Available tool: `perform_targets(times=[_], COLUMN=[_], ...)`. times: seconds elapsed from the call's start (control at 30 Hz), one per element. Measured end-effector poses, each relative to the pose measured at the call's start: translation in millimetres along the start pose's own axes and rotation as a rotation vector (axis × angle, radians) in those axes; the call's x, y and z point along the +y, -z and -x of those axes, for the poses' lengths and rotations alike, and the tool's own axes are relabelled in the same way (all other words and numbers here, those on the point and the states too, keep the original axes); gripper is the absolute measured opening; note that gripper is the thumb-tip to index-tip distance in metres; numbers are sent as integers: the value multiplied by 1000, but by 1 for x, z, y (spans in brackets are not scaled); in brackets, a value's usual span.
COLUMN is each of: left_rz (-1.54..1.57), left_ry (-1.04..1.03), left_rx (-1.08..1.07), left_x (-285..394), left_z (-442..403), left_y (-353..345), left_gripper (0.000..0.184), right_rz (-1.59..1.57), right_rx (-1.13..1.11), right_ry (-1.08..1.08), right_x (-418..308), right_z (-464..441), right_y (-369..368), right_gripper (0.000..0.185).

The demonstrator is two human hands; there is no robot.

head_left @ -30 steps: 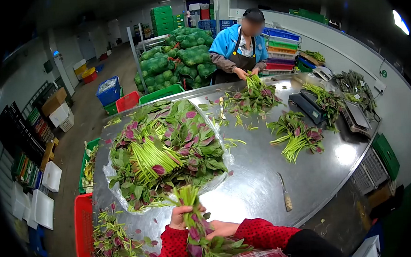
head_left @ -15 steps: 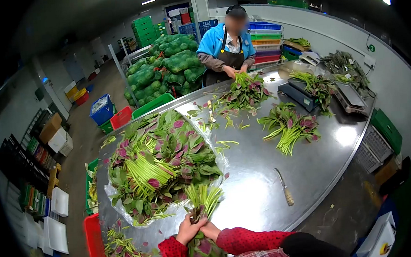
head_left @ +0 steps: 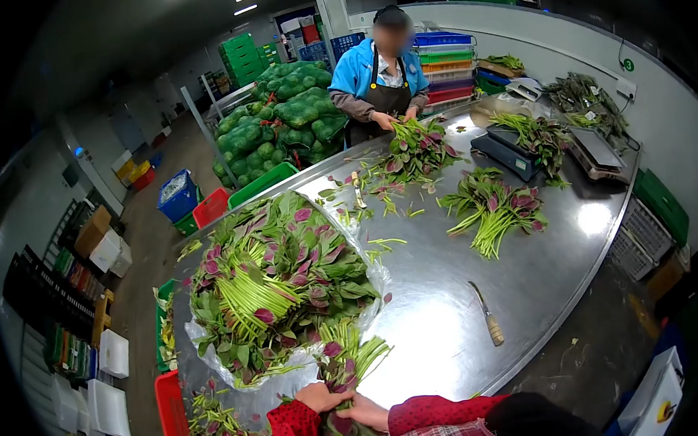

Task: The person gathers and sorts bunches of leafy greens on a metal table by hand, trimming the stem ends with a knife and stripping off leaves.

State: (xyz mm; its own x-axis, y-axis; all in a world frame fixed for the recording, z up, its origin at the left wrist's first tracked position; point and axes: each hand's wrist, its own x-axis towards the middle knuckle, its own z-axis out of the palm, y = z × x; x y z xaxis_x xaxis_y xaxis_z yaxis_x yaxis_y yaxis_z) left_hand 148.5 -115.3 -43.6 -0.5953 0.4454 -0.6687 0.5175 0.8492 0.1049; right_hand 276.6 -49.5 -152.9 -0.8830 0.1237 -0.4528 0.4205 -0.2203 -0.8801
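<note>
At the near edge of the steel table (head_left: 425,293), my left hand (head_left: 320,397) and my right hand (head_left: 366,412) close round a bunch of amaranth greens (head_left: 348,363). Its pale stems fan out away from me, and its purple-green leaves hang below my hands, partly hidden by my sleeves. Just beyond lies a big heap of amaranth (head_left: 254,292) on a clear plastic sheet (head_left: 375,274). A curved knife (head_left: 488,316) with a wooden handle rests on the table to my right. Loose trimmings (head_left: 214,434) lie to my left.
Across the table a co-worker (head_left: 380,76) in a blue jacket holds another bunch (head_left: 416,146). A separate bunch (head_left: 496,209) lies mid-table, near a scale (head_left: 507,157) loaded with greens. A red crate (head_left: 172,417) stands by the left edge; netted sacks (head_left: 294,109) are stacked behind.
My hands and the bunch have shifted slightly down and right, and its stems now spread wider to the right. The view has turned a little. The co-worker's hands have moved slightly.
</note>
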Motion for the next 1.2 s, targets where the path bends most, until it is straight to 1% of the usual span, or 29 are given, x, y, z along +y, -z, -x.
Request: perform_targets(times=[0.03, 0.07, 0.1, 0.17, 0.2, 0.23, 0.27, 0.33, 0.37, 0.43, 0.47, 0.5, 0.53, 0.57, 0.63, 0.67, 0.7, 0.73, 0.77, 0.83, 0.87, 0.9, 0.97, 1.0, 1.03, 1.07, 1.1, 1.13, 1.2], left_rz=[-15, -26, -36, -117, -163, -160, -215, -252, -245, -204, -177, -182, -204, -222, -193, -230, -266, -295, -285, -208, -217, -218, -263, -301, -298, -259, -219, -194, -216], left_ry=[-23, -20, -2, 16, 7, 12, 21, 47, 40, 61, 82, 94, 90, 82, 86, 69, 51, 64, 64, 77, 76, 83, 86, 61, 63, 50, 37, 0, -36], left_rx=[-24, -36, -30, 79, 181, 182, 216, 236, 229, 214, 199, 202, 276, 349, 349, 349, 345, 348, 339, 284, 342, 331, 382, 482, 471, 408, 339, 391, 514], left_x=[-6, -10, -17, -25, -19, -15, -10, -8, -9, -13, -13, -13, -12, -11, -7, -7, -7, -1, -4, -17, -17, -16, -10, -8, -10, -16, -22, -31, -45], left_z=[-4, -4, -7, -13, -3, 2, 6, 4, 1, -3, -3, -1, 0, 1, 3, 3, 4, 9, 3, -8, -3, 0, 4, 9, 7, 1, -3, -4, 9], left_y=[2, 5, 3, -11, -15, -18, -21, -30, -32, -31, -29, -31, -34, -38, -43, -46, -51, -47, -46, -44, -45, -47, -52, -55, -54, -49, -44, -38, -15], left_gripper=[105, 105, 105, 106, 111, 111, 114, 118, 118, 119, 118, 118, 117, 117, 115, 115, 115, 105, 105, 89, 71, 71, 60, 50, 50, 44, 40, 36, 28], right_rz=[-8, -207, -151, 74, 111, -14, -9, 240, 300, 9, 7, 66, 122, 209, 333, 336, 300, 266, 294, 289, 349, 301, 425, 396, 410, 319, 267, 270, 433], right_rx=[-10, -64, -77, -64, -37, 14, 15, -168, -181, -117, -127, -132, -137, -74, -266, -259, -287, -318, -310, -249, -274, -397, -266, -391, -347, -391, -347, -261, -27], right_ry=[6, -78, -46, 77, 128, 60, 57, -56, 21, 10, 13, -41, -94, -10, -78, -84, 45, 172, 102, -3, 79, -56, 249, 134, 181, -65, -79, -86, 43], right_x=[-15, -31, -27, -4, 3, -8, -5, -1, -1, 16, 19, -9, -24, -7, -41, -39, -33, -24, -9, -20, -10, -57, -1, 11, 12, 12, 10, 16, 25], right_z=[8, 15, 12, 8, 11, 27, 25, 27, 25, 9, 9, 25, 35, 32, 59, 59, 57, 55, 43, 41, 33, 59, 45, 40, 48, 54, 64, 71, 90], right_y=[-4, -7, -7, -6, -4, -2, 0, 3, -1, -26, -26, -19, -16, -16, 2, 2, -5, -12, -21, -24, -22, -8, 0, 13, 26, 42, 58, 72, 103], right_gripper=[51, 53, 56, 66, 72, 72, 72, 74, 77, 62, 62, 62, 62, 62, 65, 65, 66, 67, 69, 67, 68, 66, 60, 59, 59, 59, 59, 58, 51])
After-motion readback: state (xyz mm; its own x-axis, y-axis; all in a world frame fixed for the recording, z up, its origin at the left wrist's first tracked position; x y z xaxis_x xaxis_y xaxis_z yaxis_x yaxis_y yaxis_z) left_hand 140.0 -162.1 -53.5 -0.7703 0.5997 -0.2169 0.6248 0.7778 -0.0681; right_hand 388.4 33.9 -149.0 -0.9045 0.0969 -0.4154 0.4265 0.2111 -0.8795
